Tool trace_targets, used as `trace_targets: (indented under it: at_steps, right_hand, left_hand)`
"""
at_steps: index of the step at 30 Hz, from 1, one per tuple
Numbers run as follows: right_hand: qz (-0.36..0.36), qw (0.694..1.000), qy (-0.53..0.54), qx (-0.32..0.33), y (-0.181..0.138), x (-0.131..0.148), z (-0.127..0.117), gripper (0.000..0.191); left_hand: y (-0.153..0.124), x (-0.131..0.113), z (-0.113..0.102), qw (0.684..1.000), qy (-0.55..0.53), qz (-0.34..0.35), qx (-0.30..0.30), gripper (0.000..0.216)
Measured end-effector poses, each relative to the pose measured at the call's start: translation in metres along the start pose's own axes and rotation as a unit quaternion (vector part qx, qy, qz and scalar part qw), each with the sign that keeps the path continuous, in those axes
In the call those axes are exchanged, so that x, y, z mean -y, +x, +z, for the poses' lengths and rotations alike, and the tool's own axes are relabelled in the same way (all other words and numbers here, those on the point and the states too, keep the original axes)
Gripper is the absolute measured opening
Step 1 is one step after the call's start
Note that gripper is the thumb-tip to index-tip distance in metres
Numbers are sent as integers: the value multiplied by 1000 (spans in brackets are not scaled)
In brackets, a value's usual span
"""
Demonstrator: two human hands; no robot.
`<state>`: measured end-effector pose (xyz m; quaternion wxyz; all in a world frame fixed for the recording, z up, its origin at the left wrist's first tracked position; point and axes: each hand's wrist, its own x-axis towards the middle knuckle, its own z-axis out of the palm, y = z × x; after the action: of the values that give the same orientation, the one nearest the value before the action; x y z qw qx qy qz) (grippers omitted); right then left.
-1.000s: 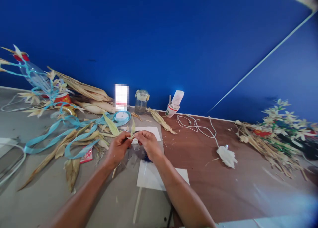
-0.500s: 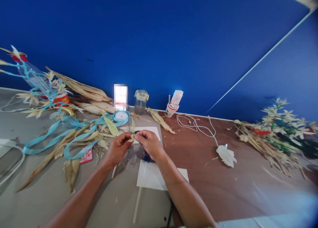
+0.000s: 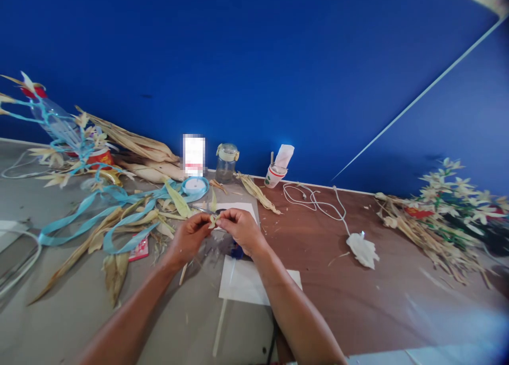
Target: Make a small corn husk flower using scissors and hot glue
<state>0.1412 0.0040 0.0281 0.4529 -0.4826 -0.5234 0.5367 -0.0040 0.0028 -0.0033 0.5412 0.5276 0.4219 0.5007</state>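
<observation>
Between my two hands is a small pale-yellow piece of corn husk (image 3: 213, 222), pinched at the fingertips. My left hand (image 3: 191, 239) grips it from the left with curled fingers. From the other side, my right hand (image 3: 242, 231) has thumb and forefinger closed on it. White paper (image 3: 246, 208) lies behind the hands, and a second white sheet (image 3: 238, 285) lies partly under my right forearm. Left of my hands, a green-yellow husk leaf (image 3: 177, 199) lies beside loose blue ribbon (image 3: 129, 240) and its spool (image 3: 195, 185).
Dried corn husks (image 3: 137, 142) and a plastic bottle (image 3: 53, 118) with husk flowers stand at back left. Along the wall are a lidded jar (image 3: 227, 166) and a paper cup (image 3: 274, 177). A white cable (image 3: 338, 208), crumpled tissue (image 3: 362, 250) and husk-flower bunch (image 3: 453, 195) occupy the right.
Very little differs. Both hands keep their pinch on the husk piece, which has turned slightly at the fingertips. The view has shifted a touch.
</observation>
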Motion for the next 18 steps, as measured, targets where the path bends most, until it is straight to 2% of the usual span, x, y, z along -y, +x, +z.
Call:
trace_targets:
  at_steps: [4,12,18]
  right_hand:
    - [-34,998,-55,-6,-1,1,0,7]
    - [-46,990,-133,16,-6,13,-2,6]
    - [-113,980,-160,22,-8,15,0,5]
  left_hand:
    - [-1,2,0,1000,7,-1,3,14]
    - [0,0,0,1000,-19,-16,14,15]
    - [-1,5,-1,998,-58,-26,16,12]
